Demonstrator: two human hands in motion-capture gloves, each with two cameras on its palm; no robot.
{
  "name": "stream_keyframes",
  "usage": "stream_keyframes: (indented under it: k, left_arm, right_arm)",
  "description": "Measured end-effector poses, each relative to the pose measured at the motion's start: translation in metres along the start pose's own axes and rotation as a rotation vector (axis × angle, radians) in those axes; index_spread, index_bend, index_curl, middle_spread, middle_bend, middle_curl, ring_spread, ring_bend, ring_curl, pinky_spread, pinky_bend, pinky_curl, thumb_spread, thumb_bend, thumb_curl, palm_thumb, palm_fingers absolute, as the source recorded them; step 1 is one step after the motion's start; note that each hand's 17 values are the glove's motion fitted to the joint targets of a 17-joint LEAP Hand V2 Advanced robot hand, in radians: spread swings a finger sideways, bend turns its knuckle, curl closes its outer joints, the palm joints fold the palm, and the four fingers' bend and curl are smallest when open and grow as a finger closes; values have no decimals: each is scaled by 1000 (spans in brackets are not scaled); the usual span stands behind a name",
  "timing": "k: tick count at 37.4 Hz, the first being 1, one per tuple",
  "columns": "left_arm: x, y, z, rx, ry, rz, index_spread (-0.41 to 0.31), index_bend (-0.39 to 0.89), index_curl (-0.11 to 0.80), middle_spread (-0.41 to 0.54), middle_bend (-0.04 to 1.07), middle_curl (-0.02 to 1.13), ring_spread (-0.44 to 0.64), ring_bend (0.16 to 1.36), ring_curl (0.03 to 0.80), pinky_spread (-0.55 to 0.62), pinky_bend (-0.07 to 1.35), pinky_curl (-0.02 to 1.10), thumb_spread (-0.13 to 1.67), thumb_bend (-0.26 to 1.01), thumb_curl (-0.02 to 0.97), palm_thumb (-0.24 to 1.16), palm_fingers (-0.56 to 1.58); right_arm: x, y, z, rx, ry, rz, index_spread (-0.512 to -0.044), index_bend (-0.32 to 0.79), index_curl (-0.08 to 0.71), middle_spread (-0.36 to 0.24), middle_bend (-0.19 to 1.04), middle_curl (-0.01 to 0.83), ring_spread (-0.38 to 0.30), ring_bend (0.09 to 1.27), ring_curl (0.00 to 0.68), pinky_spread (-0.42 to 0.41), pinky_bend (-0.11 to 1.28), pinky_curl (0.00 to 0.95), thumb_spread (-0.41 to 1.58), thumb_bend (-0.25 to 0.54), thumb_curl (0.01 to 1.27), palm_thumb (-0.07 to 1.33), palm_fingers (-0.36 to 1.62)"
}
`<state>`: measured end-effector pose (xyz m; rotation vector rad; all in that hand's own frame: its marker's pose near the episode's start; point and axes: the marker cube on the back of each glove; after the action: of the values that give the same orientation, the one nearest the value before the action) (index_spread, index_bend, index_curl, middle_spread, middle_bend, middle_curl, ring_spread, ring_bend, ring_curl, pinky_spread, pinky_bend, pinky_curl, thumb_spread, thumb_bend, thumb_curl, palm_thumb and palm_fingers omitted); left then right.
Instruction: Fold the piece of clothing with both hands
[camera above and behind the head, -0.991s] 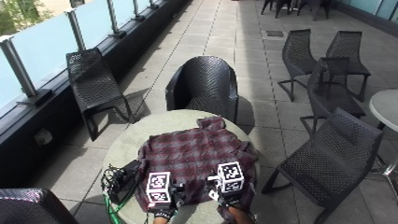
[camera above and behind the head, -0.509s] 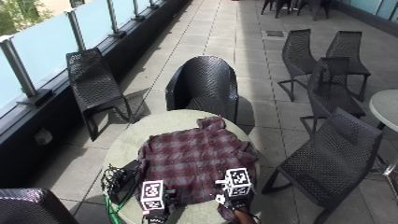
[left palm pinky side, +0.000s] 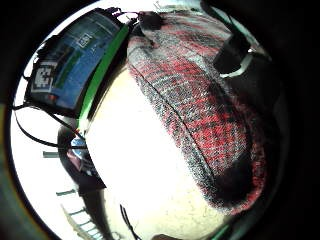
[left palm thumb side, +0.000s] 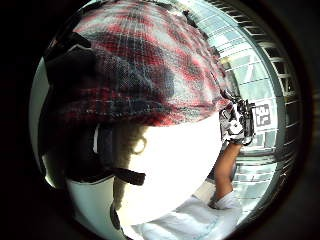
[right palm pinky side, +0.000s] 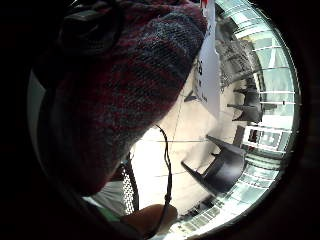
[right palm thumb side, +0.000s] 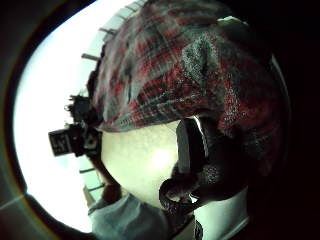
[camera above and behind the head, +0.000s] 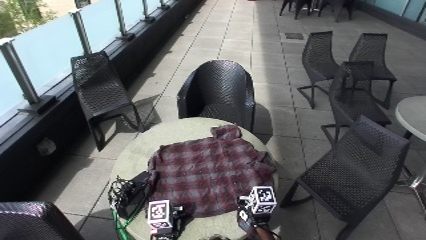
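Both hands have drawn back from over the plaid shirt (camera above and behind the head: 210, 172) to its near hem, the left hand (camera above and behind the head: 162, 220) and right hand (camera above and behind the head: 253, 214) each with a grip pinched on that edge on the table (camera above and behind the head: 133, 155), ready to begin the fold.

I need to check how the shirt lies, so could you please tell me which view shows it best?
The outside view: the whole plaid shirt lies spread on the round table. The four palm views show only its near hem close up.

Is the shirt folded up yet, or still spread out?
Spread out. The shirt lies flat across the round table, collar at the far side, sleeves tucked in.
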<state>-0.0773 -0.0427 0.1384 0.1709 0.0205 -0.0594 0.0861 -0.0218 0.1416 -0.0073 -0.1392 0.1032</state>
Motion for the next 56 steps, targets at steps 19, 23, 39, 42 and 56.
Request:
stream_keyframes:
  k: [19, 23, 39, 42, 56]
  left_arm:
    - [-5, 68, -87, 57, -98, 176, -316, 280, 391, -316, 299, 423, -308, 568, 337, -137, 224, 356, 1219, 57, 340, 640, 1240]
    - [5, 87, -108, -128, 42, 290, -329, 255, 400, -337, 340, 443, -338, 581, 354, -167, 202, 363, 1225, 46, 339, 654, 1270]
    - [19, -92, -179, -412, -70, 233, -337, 156, 411, -385, 484, 498, -401, 710, 418, -277, 248, 408, 1258, 14, 332, 709, 1371]
    - [9, -154, -142, -514, -66, 130, -338, 158, 412, -389, 503, 505, -407, 750, 429, -287, 257, 418, 1264, 9, 330, 718, 1368]
    - [8, -168, -126, -747, -298, -128, -342, 230, 457, -378, 578, 533, -393, 816, 461, -235, 142, 404, 1318, -4, 313, 747, 1257]
  right_arm:
    - [0, 58, -65, -95, -39, -320, -319, 171, 342, -225, 358, 400, -240, 581, 357, -100, 378, 328, 1200, 176, 336, 861, 1265]
    - [-1, 71, -96, -302, -87, -434, -313, 157, 347, -238, 362, 410, -262, 600, 372, -152, 401, 345, 1193, 158, 329, 871, 1291]
    - [-52, -109, -198, -643, -282, -243, -304, 77, 309, -245, 470, 461, -258, 798, 446, -308, 522, 394, 1173, 58, 289, 848, 1391]
    - [-57, -143, -190, -870, -199, 45, -303, 88, 300, -240, 504, 472, -247, 835, 462, -310, 568, 411, 1146, 20, 280, 817, 1396]
    - [-81, -268, -107, -658, -36, 34, -315, 187, 344, -232, 549, 489, -227, 871, 486, -308, 606, 434, 1059, -26, 264, 753, 1384]
